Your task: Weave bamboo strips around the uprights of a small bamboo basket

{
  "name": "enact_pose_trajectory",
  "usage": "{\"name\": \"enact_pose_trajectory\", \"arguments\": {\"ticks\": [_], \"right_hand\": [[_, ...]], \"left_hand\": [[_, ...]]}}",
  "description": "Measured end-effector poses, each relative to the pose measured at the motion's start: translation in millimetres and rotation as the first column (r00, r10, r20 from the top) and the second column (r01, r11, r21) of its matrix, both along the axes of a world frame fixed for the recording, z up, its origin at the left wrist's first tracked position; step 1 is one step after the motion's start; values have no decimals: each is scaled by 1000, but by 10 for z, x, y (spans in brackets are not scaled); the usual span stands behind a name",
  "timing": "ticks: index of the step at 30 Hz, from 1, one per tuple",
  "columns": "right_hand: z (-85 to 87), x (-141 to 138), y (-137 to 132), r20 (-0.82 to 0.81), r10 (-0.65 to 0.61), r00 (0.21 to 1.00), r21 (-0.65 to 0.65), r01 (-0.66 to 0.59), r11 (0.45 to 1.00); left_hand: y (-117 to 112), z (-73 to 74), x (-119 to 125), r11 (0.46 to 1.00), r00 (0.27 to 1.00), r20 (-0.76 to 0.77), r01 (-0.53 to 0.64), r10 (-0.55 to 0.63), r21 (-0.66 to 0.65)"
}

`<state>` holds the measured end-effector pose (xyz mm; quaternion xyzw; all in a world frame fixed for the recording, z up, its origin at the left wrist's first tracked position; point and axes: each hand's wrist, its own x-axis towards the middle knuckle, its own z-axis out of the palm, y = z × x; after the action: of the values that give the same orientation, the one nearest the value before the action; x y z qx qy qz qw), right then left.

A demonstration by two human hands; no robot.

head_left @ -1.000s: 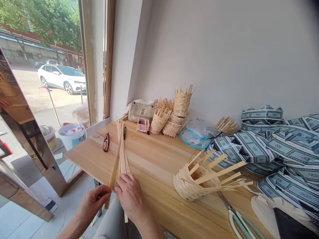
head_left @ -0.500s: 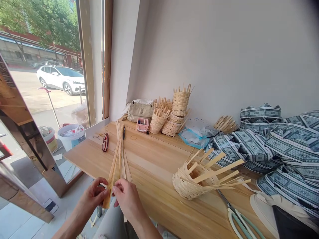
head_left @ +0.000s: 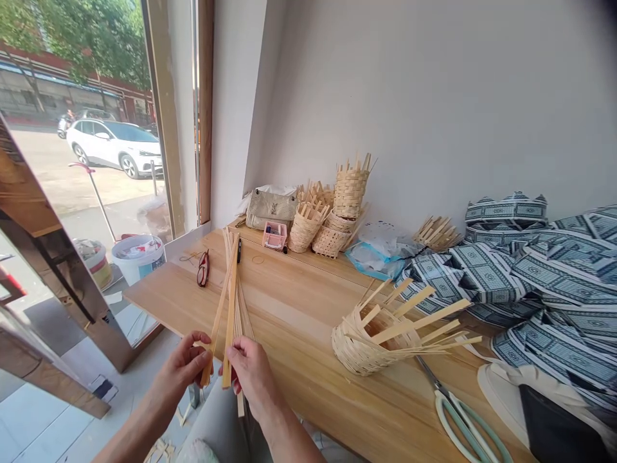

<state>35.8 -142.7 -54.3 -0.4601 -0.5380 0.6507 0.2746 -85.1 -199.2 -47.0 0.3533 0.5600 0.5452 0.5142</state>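
Observation:
Several long bamboo strips (head_left: 234,283) lie on the wooden table (head_left: 299,321) and reach past its near edge. My left hand (head_left: 186,363) pinches the near end of one strip and lifts it off the bundle. My right hand (head_left: 250,370) pinches the end of a second strip, held a little apart from the first. A half-woven bamboo basket (head_left: 371,337) with loose strips sticking out lies on its side to the right.
Scissors (head_left: 463,418) lie near the front right. Red glasses (head_left: 203,270), a pen and a pink box (head_left: 274,235) sit further back. Small woven baskets (head_left: 332,218) and a beige bag (head_left: 270,207) stand by the wall. Patterned blue boxes (head_left: 530,270) are piled right. A window is at left.
Both hands have drawn back toward me and risen. Two strips have been picked out of the bundle and now fan apart, one in each hand.

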Motion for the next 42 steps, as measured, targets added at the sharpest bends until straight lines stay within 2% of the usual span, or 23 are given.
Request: {"name": "enact_pose_trajectory", "arguments": {"ticks": [7,12,14,16,19,20,21,22,24,26,28,30,34,38,42], "right_hand": [[91,67,-32,-144,-13,990,-77,2,997],[171,197,-122,-336,-139,931,-173,84,981],[183,263,-142,-380,-170,909,-195,101,976],[179,319,-144,-392,-176,903,-204,101,974],[158,359,-141,-378,-178,908,-219,99,971],[153,359,-144,-368,-174,913,-220,96,971],[150,353,-151,-359,-165,919,-217,90,972],[149,343,-161,-350,-153,924,-213,80,974],[151,317,-188,-327,-121,937,-202,56,978],[146,292,-215,-297,-92,950,-197,34,980],[121,277,-233,-274,-62,960,-199,7,980],[76,272,-237,-279,-42,959,-197,-15,980],[-1,267,-215,-341,-51,939,-189,-16,982],[24,249,-216,-459,-105,882,-293,-38,955],[75,253,-249,-568,-186,802,-397,-70,915]], "left_hand": [[35,-97,20,999,998,-55,9,-7,32],[83,-232,-25,997,990,-129,65,-59,40],[89,-281,-48,997,975,-214,71,-63,32],[79,-302,-81,998,918,-395,49,-32,32],[63,-253,-132,998,729,-682,-4,50,69],[67,-217,-137,995,683,-726,-12,77,94],[79,-175,-129,994,668,-739,-9,90,113],[99,-131,-107,993,686,-723,5,82,117],[160,-54,-22,995,795,-606,55,3,78],[236,-7,89,995,915,-395,101,-87,15],[308,6,183,991,973,-186,130,-134,-33],[362,2,232,987,987,-55,145,-149,-64],[405,-11,229,982,980,110,175,-167,-71],[395,-35,229,974,938,290,216,-188,-67],[376,-47,241,966,902,374,254,-215,-58]]}}
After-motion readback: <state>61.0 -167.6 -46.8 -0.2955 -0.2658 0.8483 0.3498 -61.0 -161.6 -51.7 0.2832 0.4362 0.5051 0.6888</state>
